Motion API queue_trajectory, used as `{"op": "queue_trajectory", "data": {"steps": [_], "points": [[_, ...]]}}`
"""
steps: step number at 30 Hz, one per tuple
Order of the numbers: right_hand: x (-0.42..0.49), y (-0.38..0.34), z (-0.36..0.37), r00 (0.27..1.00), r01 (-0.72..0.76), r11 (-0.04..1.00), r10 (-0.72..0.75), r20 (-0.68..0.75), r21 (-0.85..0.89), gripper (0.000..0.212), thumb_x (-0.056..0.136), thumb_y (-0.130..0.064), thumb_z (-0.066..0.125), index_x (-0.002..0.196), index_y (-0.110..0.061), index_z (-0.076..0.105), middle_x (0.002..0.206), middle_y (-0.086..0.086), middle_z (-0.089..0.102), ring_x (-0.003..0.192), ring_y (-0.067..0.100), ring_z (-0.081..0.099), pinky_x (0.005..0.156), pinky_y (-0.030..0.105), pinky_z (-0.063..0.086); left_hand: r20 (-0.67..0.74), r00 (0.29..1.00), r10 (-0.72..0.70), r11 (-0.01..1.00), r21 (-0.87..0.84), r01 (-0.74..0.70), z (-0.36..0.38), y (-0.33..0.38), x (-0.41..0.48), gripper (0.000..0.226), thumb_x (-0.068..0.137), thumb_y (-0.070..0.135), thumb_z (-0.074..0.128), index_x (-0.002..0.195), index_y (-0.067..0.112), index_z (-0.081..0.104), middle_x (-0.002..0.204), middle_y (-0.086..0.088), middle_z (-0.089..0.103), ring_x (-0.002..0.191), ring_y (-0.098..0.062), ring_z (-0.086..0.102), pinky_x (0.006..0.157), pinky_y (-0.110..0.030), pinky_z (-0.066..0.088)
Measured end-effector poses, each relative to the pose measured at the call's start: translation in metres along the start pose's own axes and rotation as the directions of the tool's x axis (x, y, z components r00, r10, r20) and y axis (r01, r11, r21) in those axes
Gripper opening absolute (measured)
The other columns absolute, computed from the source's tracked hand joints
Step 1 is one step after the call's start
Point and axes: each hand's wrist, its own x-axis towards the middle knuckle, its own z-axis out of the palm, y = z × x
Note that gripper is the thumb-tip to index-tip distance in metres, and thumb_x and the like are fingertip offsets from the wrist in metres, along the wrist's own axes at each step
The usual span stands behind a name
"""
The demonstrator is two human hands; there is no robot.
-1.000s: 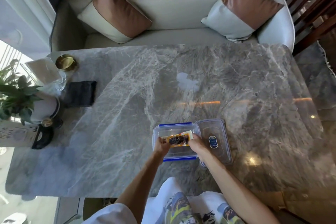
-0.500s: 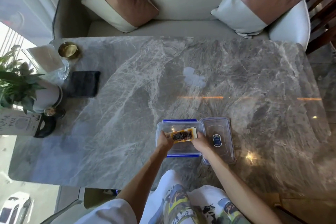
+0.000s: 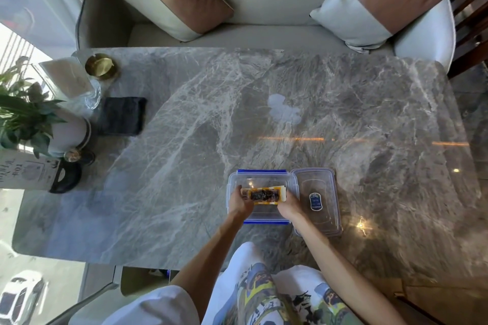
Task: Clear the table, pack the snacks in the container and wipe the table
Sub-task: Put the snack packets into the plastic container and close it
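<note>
Snack (image 3: 264,195) is held btwn both hands over the open box (image 3: 232,185), near the table's near edge, right in front of the person. Its long axis runs left–right, parallel w/ the box's long sides, right end tipped slightly away from the person. Barcode end points left, pale end right, dark window faces up.

Left hand (image 3: 241,204) grips the barcode end, fingers curled round it. Right hand (image 3: 289,206) pinches the pale end, fingers curled. Fingertips are mostly hidden under the snack and behind the knuckles.

Can't tell whether the snack touches the box floor or sits above it. Wrapper print is too small to read.

Lid (image 3: 323,208) lies flat, touching the box's right side, w/ a blue label on it. Table (image 3: 184,166) is grey marble. Dark cloth (image 3: 120,116) lies far left, well apart from the box. Plant (image 3: 23,113) is cut off at the left edge.
</note>
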Motion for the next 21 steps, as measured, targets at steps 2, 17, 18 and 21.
{"op": "queue_trajectory", "data": {"steps": [2, 17, 18, 21], "points": [[-0.001, 0.0, 0.0, 1.0, -0.006, 1.0, 0.006, -0.002, -0.011, 0.055, 0.095, -0.007, 0.038, 0.149, -0.015, 0.03, 0.148, 0.013, 0.044, 0.133, 0.032, 0.045, 0.111, 0.046, 0.039, -0.006, 1.0, 0.002, 1.0, 0.001, -0.002, 0.0, 0.001, -0.002, 0.053, 0.086, 0.0, 0.049, 0.138, 0.007, 0.044, 0.128, -0.014, 0.06, 0.109, -0.024, 0.058, 0.09, -0.028, 0.046], [-0.001, 0.006, -0.005, 1.0, 0.006, 1.0, -0.006, 0.002, 0.024, 0.04, 0.09, -0.007, 0.045, 0.129, -0.015, 0.053, 0.129, 0.01, 0.06, 0.118, 0.028, 0.055, 0.105, 0.041, 0.045, 0.082, 0.996, 0.03, 0.998, -0.049, -0.026, -0.008, 0.004, -0.01, 0.035, 0.085, 0.002, 0.047, 0.114, 0.02, 0.056, 0.093, 0.001, 0.058, 0.095, -0.021, 0.057, 0.082, -0.031, 0.046], [-0.002, 0.006, -0.006, 1.0, 0.016, 0.999, -0.016, -0.003, 0.034, 0.038, 0.09, -0.007, 0.046, 0.127, -0.015, 0.055, 0.127, 0.009, 0.062, 0.116, 0.027, 0.057, 0.104, 0.04, 0.045, 0.077, 0.996, 0.038, 0.998, -0.046, -0.035, -0.009, 0.006, -0.011, 0.038, 0.086, 0.002, 0.046, 0.119, 0.018, 0.055, 0.097, -0.001, 0.06, 0.097, -0.023, 0.058, 0.084, -0.032, 0.047], [-0.006, 0.008, -0.011, 0.998, 0.061, 0.998, -0.062, 0.029, 0.022, 0.045, 0.09, -0.007, 0.051, 0.134, -0.017, 0.052, 0.132, 0.009, 0.06, 0.117, 0.026, 0.057, 0.101, 0.038, 0.048, 0.081, 0.996, 0.032, 0.999, -0.002, -0.032, -0.016, 0.013, -0.014, 0.047, 0.087, 0.003, 0.045, 0.134, 0.009, 0.048, 0.12, -0.014, 0.062, 0.11, -0.029, 0.059, 0.095, -0.036, 0.047]]}}
